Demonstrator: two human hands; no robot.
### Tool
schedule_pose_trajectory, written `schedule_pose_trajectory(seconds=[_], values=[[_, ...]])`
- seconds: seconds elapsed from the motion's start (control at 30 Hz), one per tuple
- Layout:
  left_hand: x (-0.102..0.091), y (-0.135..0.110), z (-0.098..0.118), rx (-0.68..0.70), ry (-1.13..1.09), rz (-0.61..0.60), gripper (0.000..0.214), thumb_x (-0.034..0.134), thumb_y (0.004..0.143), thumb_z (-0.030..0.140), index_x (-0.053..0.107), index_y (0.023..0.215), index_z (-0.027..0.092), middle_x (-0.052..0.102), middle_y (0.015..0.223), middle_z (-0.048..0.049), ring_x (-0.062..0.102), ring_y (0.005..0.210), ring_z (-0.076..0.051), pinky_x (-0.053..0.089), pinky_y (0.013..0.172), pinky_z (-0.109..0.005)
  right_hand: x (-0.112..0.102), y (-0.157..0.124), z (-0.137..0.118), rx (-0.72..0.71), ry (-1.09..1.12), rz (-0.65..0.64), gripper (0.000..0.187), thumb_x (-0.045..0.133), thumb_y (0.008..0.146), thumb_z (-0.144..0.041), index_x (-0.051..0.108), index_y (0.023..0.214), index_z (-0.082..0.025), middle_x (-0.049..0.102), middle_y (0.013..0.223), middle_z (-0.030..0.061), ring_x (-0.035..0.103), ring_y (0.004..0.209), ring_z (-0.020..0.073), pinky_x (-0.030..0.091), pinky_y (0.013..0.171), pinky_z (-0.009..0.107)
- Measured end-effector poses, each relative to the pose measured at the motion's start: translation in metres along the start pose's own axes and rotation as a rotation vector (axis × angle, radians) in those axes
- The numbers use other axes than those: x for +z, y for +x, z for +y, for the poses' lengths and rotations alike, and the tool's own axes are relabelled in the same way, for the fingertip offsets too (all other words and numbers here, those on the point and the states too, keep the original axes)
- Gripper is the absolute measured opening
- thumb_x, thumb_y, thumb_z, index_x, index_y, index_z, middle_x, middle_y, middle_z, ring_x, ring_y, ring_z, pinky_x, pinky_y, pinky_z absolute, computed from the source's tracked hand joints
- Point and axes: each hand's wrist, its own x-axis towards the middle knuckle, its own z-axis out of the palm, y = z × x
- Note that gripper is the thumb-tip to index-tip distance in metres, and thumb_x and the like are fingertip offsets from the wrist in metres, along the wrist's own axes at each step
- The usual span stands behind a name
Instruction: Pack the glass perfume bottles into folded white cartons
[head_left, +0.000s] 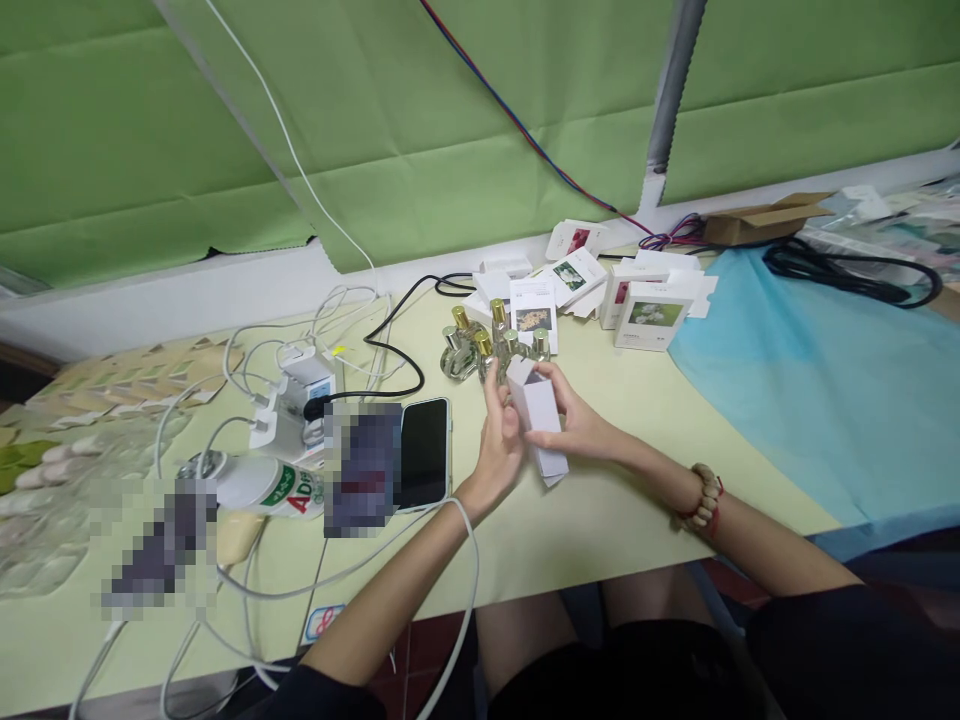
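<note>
Green fabric hangs behind a pale yellow-green table (600, 520) strewn with white cables. Just above its middle, the right hand (577, 425) grasps a small white carton (541, 415) around its middle, thumb on the near face and fingers wrapped behind. The carton's long axis runs tilted, open top flaps pointing up and to the left toward the bottles, lower end toward the person. The left hand (499, 440) sits touching the carton's left side, fingers curled near the open mouth; whether it pinches anything I cannot tell. Both hands are at the carton, the right carrying it. The carton looks like thin matte card, sharp-edged and light. Just beyond stands a cluster of small glass bottles (487, 345) with shiny gold caps, then more printed cartons (652, 315). A dark phone (424, 452) lies flat to the left; blue cloth (825, 390) covers the right.
</note>
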Motion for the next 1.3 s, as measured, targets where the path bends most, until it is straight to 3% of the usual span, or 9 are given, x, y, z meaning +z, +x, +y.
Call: schedule_pose_trajectory(seconds=[0.1, 0.2, 0.3, 0.4, 0.67, 0.77, 1.0, 1.13, 1.3], values=[[-0.002, 0.002, 0.001, 0.070, 0.070, -0.004, 0.094, 0.043, 0.075, 0.073, 0.001, 0.147, 0.030, 0.047, 0.130, -0.0141, 0.059, 0.101, -0.026, 0.048, 0.083, -0.040, -0.002, 0.003, 0.000, 0.079, 0.200, 0.127, 0.080, 0.068, 0.066, -0.050, 0.025, 0.129, -0.024, 0.050, 0.123, 0.0115, 0.054, 0.110, 0.0283, 0.047, 0.091, 0.048], [-0.003, 0.002, 0.003, 0.159, 0.261, 0.009, 0.084, 0.049, 0.079, 0.063, 0.008, 0.146, 0.033, 0.031, 0.144, -0.0138, 0.050, 0.116, -0.029, 0.046, 0.088, -0.042, -0.004, 0.006, -0.001, 0.173, 0.357, 0.228, 0.079, 0.064, 0.065, -0.050, 0.027, 0.130, -0.023, 0.049, 0.128, 0.0136, 0.053, 0.112, 0.0319, 0.049, 0.088, 0.051], [-0.004, 0.000, 0.001, 0.372, 0.463, -0.003, 0.076, 0.047, 0.080, 0.062, 0.022, 0.145, 0.031, 0.016, 0.151, -0.0107, 0.028, 0.135, -0.035, 0.032, 0.104, -0.051, -0.004, 0.006, -0.002, 0.172, 0.416, 0.233, 0.086, 0.063, 0.064, -0.053, 0.023, 0.135, -0.025, 0.046, 0.131, 0.0142, 0.056, 0.107, 0.0318, 0.049, 0.087, 0.051], [-0.006, -0.001, -0.004, 0.593, 0.597, -0.123, 0.087, 0.059, 0.068, 0.065, 0.029, 0.143, 0.031, 0.013, 0.153, -0.0092, 0.014, 0.140, -0.040, 0.018, 0.110, -0.058, 0.000, 0.004, -0.001, 0.058, 0.356, 0.152, 0.103, 0.067, 0.060, -0.060, 0.009, 0.139, -0.028, 0.045, 0.129, 0.0132, 0.056, 0.105, 0.0295, 0.048, 0.089, 0.050], [-0.012, -0.005, -0.007, 0.695, 0.643, -0.198, 0.098, 0.071, 0.041, 0.070, 0.050, 0.129, 0.031, 0.024, 0.149, -0.0086, 0.013, 0.138, -0.047, 0.012, 0.110, -0.063, 0.009, 0.001, 0.001, -0.059, 0.219, 0.032, 0.098, 0.065, 0.062, -0.069, 0.015, 0.135, -0.029, 0.049, 0.118, 0.0100, 0.050, 0.114, 0.0287, 0.043, 0.095, 0.048], [-0.011, -0.003, -0.007, 0.778, 0.662, -0.175, 0.086, 0.074, 0.048, 0.063, 0.054, 0.125, 0.029, 0.028, 0.147, -0.0101, 0.020, 0.137, -0.045, 0.017, 0.110, -0.061, 0.007, 0.001, 0.009, -0.093, 0.213, 0.001, 0.084, 0.067, 0.065, -0.064, 0.024, 0.127, -0.028, 0.051, 0.111, 0.0088, 0.052, 0.110, 0.0276, 0.044, 0.093, 0.046], [-0.007, 0.008, -0.012, 0.977, 0.703, -0.141, 0.084, 0.060, 0.065, 0.066, 0.037, 0.136, 0.028, 0.022, 0.147, -0.0129, 0.031, 0.134, -0.039, 0.031, 0.105, -0.058, 0.005, 0.002, 0.014, -0.150, 0.172, 0.031, 0.069, 0.067, 0.067, -0.058, 0.031, 0.117, -0.027, 0.048, 0.108, 0.0065, 0.055, 0.095, 0.0219, 0.049, 0.081, 0.038], [-0.004, 0.008, -0.017, 0.912, 0.618, -0.061, 0.095, 0.063, 0.069, 0.059, 0.015, 0.144, 0.027, 0.023, 0.147, -0.0159, 0.028, 0.136, -0.036, 0.037, 0.103, -0.054, 0.004, 0.000, 0.005, -0.220, 0.074, 0.192, 0.062, 0.065, 0.070, -0.049, 0.030, 0.115, -0.027, 0.046, 0.107, 0.0058, 0.056, 0.092, 0.0204, 0.051, 0.076, 0.035], [-0.004, 0.006, -0.023, 0.579, 0.478, -0.050, 0.110, 0.073, 0.066, 0.048, -0.004, 0.144, 0.034, 0.017, 0.149, -0.0192, 0.042, 0.128, -0.032, 0.047, 0.094, -0.047, -0.002, 0.000, 0.001, -0.501, -0.207, 0.475, 0.064, 0.066, 0.062, -0.035, 0.030, 0.114, -0.028, 0.041, 0.110, 0.0069, 0.055, 0.099, 0.0242, 0.051, 0.082, 0.040]])
